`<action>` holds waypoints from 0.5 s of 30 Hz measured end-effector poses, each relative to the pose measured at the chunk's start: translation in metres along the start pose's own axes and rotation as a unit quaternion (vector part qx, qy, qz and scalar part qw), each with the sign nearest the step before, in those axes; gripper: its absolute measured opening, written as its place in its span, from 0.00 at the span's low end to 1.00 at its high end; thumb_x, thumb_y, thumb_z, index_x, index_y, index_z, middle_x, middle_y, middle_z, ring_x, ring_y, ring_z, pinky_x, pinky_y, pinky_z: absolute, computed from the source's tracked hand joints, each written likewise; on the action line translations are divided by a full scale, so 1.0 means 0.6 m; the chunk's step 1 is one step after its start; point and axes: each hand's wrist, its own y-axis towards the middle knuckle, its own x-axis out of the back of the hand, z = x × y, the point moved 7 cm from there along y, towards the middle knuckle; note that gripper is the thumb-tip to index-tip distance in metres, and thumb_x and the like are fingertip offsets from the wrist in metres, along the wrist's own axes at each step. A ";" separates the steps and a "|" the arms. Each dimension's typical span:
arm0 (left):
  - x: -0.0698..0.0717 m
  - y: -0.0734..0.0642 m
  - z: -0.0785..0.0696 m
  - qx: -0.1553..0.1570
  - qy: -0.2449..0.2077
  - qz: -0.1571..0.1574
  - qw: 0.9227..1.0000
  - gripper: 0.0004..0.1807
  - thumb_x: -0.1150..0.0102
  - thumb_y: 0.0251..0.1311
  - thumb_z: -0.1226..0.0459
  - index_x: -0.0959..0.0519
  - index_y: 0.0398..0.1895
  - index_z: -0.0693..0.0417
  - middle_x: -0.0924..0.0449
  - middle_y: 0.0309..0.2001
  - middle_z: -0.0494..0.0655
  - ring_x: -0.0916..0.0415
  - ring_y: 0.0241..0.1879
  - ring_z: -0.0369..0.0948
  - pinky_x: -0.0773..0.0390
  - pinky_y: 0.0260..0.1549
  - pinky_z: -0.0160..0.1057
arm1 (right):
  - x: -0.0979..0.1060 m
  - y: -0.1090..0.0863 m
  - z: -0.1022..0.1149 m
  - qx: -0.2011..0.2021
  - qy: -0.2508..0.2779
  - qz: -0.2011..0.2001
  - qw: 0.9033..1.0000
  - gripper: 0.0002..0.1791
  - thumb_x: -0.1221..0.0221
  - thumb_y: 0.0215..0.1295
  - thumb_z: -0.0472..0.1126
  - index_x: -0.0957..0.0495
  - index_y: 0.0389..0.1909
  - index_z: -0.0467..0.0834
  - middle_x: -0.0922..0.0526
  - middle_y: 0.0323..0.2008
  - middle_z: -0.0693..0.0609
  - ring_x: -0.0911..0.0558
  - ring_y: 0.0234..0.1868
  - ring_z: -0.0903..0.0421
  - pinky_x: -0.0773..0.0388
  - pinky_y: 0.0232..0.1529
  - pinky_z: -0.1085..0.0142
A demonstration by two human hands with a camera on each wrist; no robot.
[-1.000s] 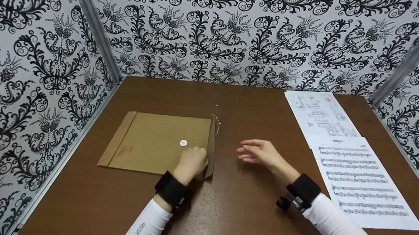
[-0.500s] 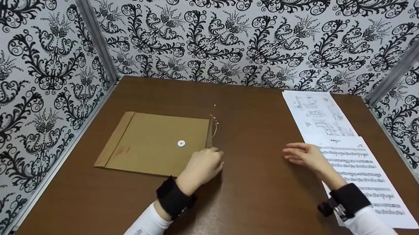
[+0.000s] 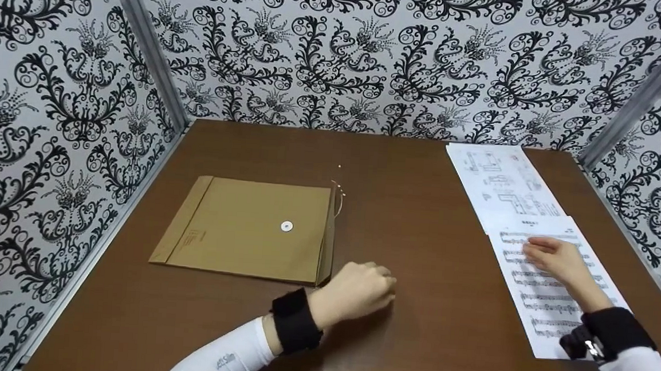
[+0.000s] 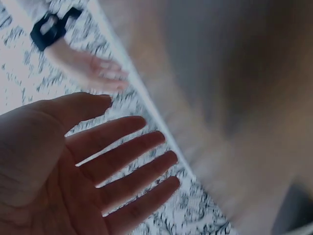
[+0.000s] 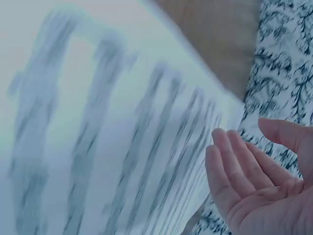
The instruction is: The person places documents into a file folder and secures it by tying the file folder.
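Left hand point(image 3: 355, 290) is empty, relaxed beside the envelope point(image 3: 247, 226); right hand point(image 3: 558, 261) extends, empty, over the sheet music point(image 3: 547, 302) — thin paper likely lifts cleanest by an edge.

Envelope point(image 3: 247, 232), left: brown kraft paper or thin card, matt, smooth. Button point(image 3: 286, 226) on it: white, plastic or card, I cannot tell which from here. String point(image 3: 340, 203): thin pale thread. Table point(image 3: 411, 184): brown wood or wood-look board, smooth, with a soft sheen on the near side. Music sheet point(image 3: 535, 304), right: white paper, matt, smooth. Drawing sheet point(image 3: 503, 182), far right: also thin matt paper. Wristbands point(image 3: 297, 321): black matt cloth, by the look. Sleeves point(image 3: 228, 351): white stretch cloth, smooth. Corner posts point(image 3: 147, 42): grey, metal-looking, dull. Far wall point(image 3: 373, 56): patterned covering, smooth, cloth or paper.
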 end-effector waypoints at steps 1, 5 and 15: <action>-0.004 0.000 -0.007 -0.011 0.001 0.003 1.000 0.08 0.38 0.67 0.52 0.15 0.34 0.42 0.14 0.36 0.35 0.17 0.32 0.36 0.19 0.25 0.33 | 0.009 -0.003 -0.006 -0.003 -0.024 -0.007 1.000 0.32 0.44 0.75 0.38 0.38 0.65 0.16 0.09 0.42 0.48 0.21 0.32 0.81 0.18 0.37 0.78; -0.019 -0.001 -0.030 -0.044 0.006 0.016 0.999 0.10 0.40 0.68 0.49 0.14 0.39 0.40 0.13 0.42 0.35 0.15 0.39 0.35 0.16 0.32 0.32 | 0.042 -0.016 -0.028 -0.014 -0.110 -0.032 0.993 0.32 0.44 0.74 0.41 0.35 0.65 0.17 0.18 0.54 0.24 0.30 0.31 0.85 0.27 0.34 0.81; -0.039 -0.005 -0.051 -0.092 0.027 0.050 0.994 0.16 0.44 0.71 0.45 0.15 0.50 0.39 0.13 0.53 0.34 0.16 0.53 0.34 0.17 0.51 0.31 | 0.089 -0.035 -0.089 -0.097 -0.159 0.009 0.982 0.48 0.44 0.72 0.49 0.52 0.68 0.12 0.43 0.66 0.12 0.35 0.65 0.19 0.26 0.62 0.47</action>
